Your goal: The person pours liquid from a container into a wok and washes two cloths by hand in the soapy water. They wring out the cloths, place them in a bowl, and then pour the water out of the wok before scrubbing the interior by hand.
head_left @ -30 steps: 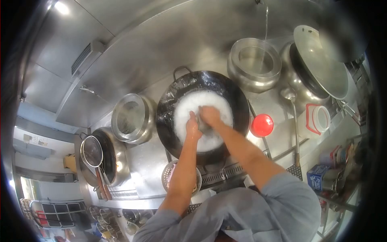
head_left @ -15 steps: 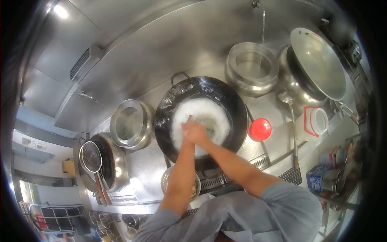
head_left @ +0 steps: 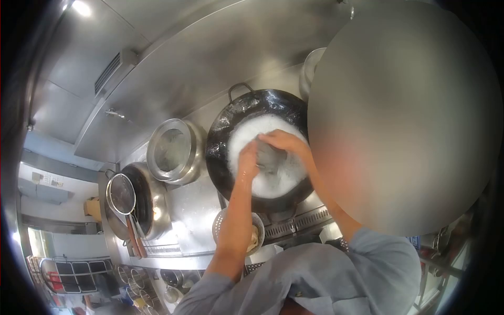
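Observation:
A large black wok holds water covered in white foam. My left hand is at the left of the foam, its fingers closed on the edge of a wet grey cloth. From the right, my right hand grips the cloth's upper edge, wrist bent. Between the hands the cloth hangs down to the foam; its lower end is hard to make out.
Left of the wok stands a steel pot of liquid. Farther left, a wire strainer rests on another large pot. A perforated bowl sits below my left forearm. A large round blur hides the right side.
My hands were pressed together over the foam; now they are apart, with the grey cloth spread between them. The right hand has moved up and right. A blur now covers the right side.

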Motion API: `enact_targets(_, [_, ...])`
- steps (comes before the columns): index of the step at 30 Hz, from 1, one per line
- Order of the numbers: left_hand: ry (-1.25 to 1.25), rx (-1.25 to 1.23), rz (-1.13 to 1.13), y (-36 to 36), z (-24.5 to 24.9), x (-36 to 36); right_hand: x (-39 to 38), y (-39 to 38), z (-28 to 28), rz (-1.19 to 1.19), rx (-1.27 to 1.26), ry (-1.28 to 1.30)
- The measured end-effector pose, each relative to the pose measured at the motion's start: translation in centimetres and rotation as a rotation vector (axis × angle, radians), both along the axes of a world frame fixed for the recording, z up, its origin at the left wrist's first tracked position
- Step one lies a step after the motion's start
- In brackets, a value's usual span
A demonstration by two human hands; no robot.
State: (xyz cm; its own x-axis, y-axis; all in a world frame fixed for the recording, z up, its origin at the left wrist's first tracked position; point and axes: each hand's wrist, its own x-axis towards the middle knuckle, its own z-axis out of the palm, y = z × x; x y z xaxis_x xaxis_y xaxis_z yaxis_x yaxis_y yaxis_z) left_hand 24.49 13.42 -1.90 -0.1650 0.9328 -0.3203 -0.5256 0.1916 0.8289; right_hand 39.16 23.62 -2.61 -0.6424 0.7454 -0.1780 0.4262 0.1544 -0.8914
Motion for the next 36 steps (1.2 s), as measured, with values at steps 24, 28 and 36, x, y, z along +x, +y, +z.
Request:
enact_targets(24, [-0.168, -0.311, 0.190, 1.7, -3.9, 0.9, -5.0, -5.4, 0.4, -0.489, 0.398, 0.224])
enact_targets(28, [-0.736, 0.387, -0.197, 1.3, -4.6, 1.4, -6.7, -6.6, -1.5, -0.317, 0.483, 0.127])
enact_targets(36, [0.127, 0.013, -0.016, 1.5, -7.9, 0.7, -5.6, -7.9, 0.6, -0.399, 0.444, 0.093])
